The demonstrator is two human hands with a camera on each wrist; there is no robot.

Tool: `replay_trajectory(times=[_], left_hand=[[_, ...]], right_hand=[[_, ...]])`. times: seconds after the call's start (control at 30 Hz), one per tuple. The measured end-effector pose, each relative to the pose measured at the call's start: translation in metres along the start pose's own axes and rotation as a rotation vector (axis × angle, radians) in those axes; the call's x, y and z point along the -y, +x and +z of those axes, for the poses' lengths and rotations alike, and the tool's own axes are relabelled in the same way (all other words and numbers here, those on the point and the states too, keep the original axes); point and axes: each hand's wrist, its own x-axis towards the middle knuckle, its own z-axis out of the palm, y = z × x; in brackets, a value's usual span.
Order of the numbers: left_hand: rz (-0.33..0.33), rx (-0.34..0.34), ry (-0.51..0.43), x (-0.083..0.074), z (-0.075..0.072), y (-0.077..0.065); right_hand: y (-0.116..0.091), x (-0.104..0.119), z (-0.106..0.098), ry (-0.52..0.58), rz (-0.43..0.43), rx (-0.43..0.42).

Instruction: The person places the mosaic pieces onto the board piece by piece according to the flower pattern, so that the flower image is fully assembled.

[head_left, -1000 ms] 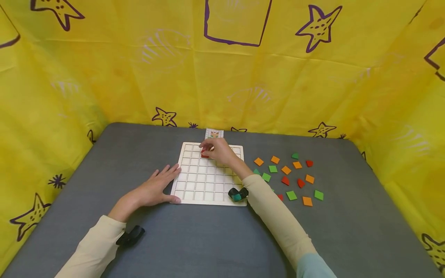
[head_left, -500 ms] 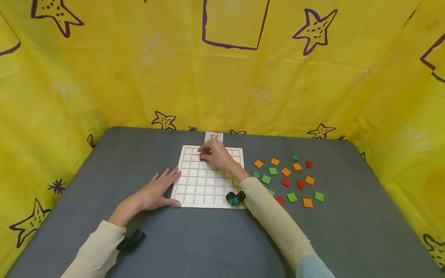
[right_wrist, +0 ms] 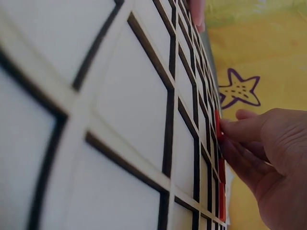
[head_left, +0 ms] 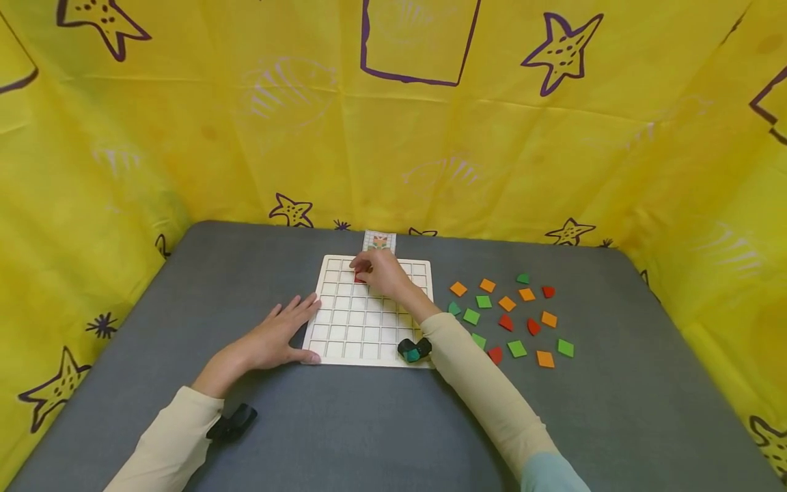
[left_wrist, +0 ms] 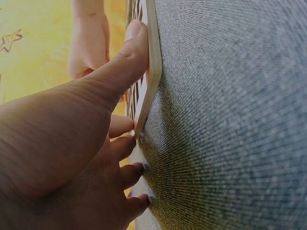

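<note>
A pale square board [head_left: 344,333] with a grid of recessed cells lies on the grey table. At its far part, my right hand [head_left: 382,273] pinches a small red tile [head_left: 359,277] between thumb and fingers; the right wrist view shows this red tile [right_wrist: 218,125] at the fingertips. Further red pieces [right_wrist: 221,200] sit in cells along the far edge, mostly hidden by the hand in the head view. With fingers spread, my left hand [head_left: 270,338] rests at the board's left edge. Its thumb [left_wrist: 129,52] lies on the near corner.
Loose orange tiles [head_left: 545,359], green tiles [head_left: 517,348] and red rounded pieces [head_left: 533,326] are scattered right of the board. A small printed pattern card [head_left: 379,240] lies behind it. Yellow cloth [head_left: 246,137] hangs around the table.
My right hand has shifted slightly left with the red tile over the board's far cells. The left hand keeps its place, and the loose pieces lie as before.
</note>
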Motion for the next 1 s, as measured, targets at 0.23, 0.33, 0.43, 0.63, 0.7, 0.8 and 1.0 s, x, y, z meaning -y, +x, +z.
replay_trajectory(times=[0.23,0.33,0.43,0.63,0.7,0.8,1.0], left_hand=[[0.001,-0.001,-0.002,-0.001,0.000,0.000],[0.005,-0.002,-0.004,-0.002,0.000,0.001],[0.008,0.000,-0.005,-0.002,0.000,0.001],[0.009,0.000,-0.013,-0.001,-0.001,0.000],[0.010,-0.001,-0.018,-0.001,-0.001,-0.001],[0.007,0.000,-0.021,0.000,0.000,-0.001],[0.008,-0.002,-0.024,0.000,0.000,-0.001]], right_hand=[[-0.001,0.003,-0.001,0.002,0.001,0.003],[-0.001,0.004,-0.002,-0.002,-0.005,0.016],[-0.003,0.005,-0.005,-0.002,-0.017,0.031],[-0.010,0.010,-0.014,0.052,-0.023,0.043],[-0.012,0.010,-0.018,0.066,-0.018,0.045],[-0.017,0.009,-0.023,0.074,-0.029,0.049],[-0.025,0.005,-0.039,0.052,-0.075,0.030]])
